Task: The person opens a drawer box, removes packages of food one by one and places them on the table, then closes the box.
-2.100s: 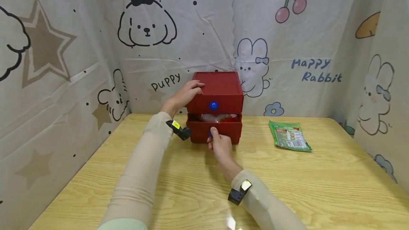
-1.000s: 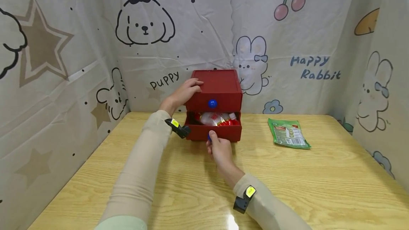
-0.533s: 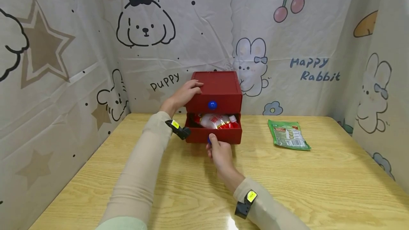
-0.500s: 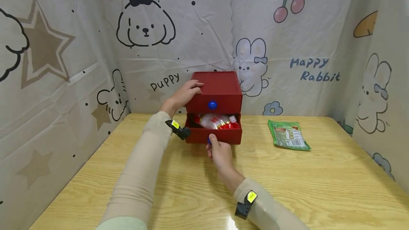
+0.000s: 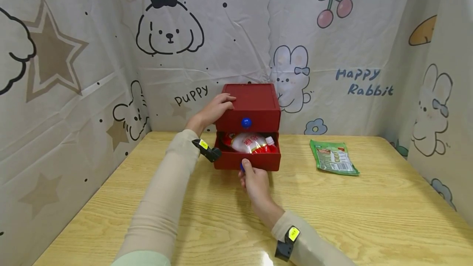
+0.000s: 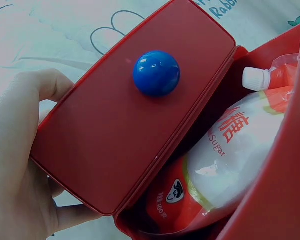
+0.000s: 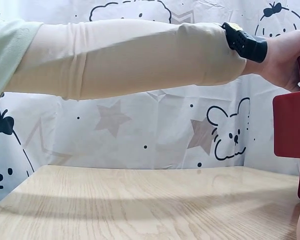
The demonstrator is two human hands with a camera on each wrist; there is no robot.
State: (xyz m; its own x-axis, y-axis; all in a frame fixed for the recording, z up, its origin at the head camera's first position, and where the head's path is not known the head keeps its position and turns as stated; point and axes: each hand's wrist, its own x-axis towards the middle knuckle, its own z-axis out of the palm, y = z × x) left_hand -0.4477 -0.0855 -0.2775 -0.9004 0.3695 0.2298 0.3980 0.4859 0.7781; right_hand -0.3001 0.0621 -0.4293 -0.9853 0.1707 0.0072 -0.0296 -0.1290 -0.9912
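A red two-drawer box [image 5: 255,97] stands at the back of the table. My left hand [image 5: 212,112] grips its upper left side, fingers over the top edge; in the left wrist view they wrap around the box's side. With thumb and fingers, my right hand [image 5: 257,184] pinches the blue knob [image 5: 242,167] of the lower drawer [image 5: 264,161], which is pulled partway out. A red and white sugar pouch [image 6: 235,155] with a white cap [image 6: 256,78] lies inside it. The upper drawer, with its own blue knob [image 6: 156,73], is closed.
On the wooden table [image 5: 148,216], a green snack packet [image 5: 334,157] lies flat to the right of the box. A printed cloth [image 5: 236,24] hangs close behind the box and along both sides.
My right hand has drawn the lower drawer out toward me, so more of the sugar pouch and its cap shows. The left hand has stayed on the box.
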